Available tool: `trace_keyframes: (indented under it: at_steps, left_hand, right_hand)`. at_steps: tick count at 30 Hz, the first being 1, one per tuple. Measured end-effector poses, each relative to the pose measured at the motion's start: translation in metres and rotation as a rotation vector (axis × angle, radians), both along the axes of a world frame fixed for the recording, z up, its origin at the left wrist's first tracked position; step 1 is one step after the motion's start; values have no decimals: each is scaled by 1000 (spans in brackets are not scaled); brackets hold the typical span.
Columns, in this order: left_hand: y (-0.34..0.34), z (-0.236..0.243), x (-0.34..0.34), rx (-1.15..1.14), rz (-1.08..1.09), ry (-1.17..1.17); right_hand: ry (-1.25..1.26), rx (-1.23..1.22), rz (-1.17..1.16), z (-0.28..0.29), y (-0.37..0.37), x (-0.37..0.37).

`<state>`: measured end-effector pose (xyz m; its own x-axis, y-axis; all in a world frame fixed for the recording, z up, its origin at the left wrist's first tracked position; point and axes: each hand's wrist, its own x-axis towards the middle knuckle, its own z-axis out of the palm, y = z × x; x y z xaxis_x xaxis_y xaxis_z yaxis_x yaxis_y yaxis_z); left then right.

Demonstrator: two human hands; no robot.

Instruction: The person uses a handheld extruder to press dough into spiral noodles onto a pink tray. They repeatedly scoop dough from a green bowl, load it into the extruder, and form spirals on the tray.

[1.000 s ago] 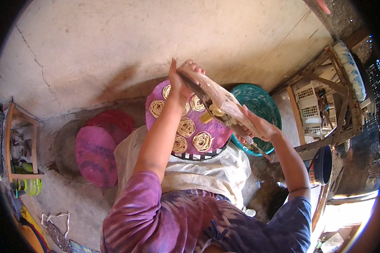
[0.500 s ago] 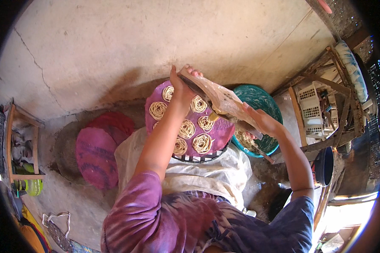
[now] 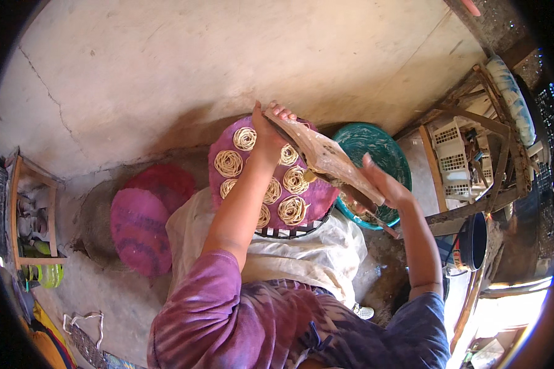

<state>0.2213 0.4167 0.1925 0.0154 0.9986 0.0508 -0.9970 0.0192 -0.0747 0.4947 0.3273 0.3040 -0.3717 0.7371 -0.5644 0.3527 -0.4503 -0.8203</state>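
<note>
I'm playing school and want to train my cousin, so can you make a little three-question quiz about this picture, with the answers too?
1. Pick one: how do the thin pale strands lie on the purple cloth?
A) in straight rows
B) in round coils
C) in one big heap

2. True or false: the round blue-green basin stands to the right of the cloth, as the person sees it.

3. Fill in: the person's ___ hand grips the far end of the long pale wooden tool.

Key: 1. B, in round coils. 2. True. 3. Left; the left hand is wrapped around that end.
</note>
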Motion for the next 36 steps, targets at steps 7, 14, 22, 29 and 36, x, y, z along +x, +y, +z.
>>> trace_keyframes:
  at_steps: [7,14,22,29,36]
  left_hand:
    - [1,-21,-12,100,-46,-207]
    - [0,-21,-20,138,17,-243]
    - [-4,27,-31,376,-5,-97]
    - [1,23,23,85,10,180]
    - [14,-6,50,-42,-80,70]
  right_hand:
    - [865,-493,-43,-89,14,-18]
    - [553,-394,64,-130,20,-15]
    - [247,-131,295,-58,26,-15]
    - [-70,-59,228,5,-3,29]
    - [-387,160,158,-3,-19,28]
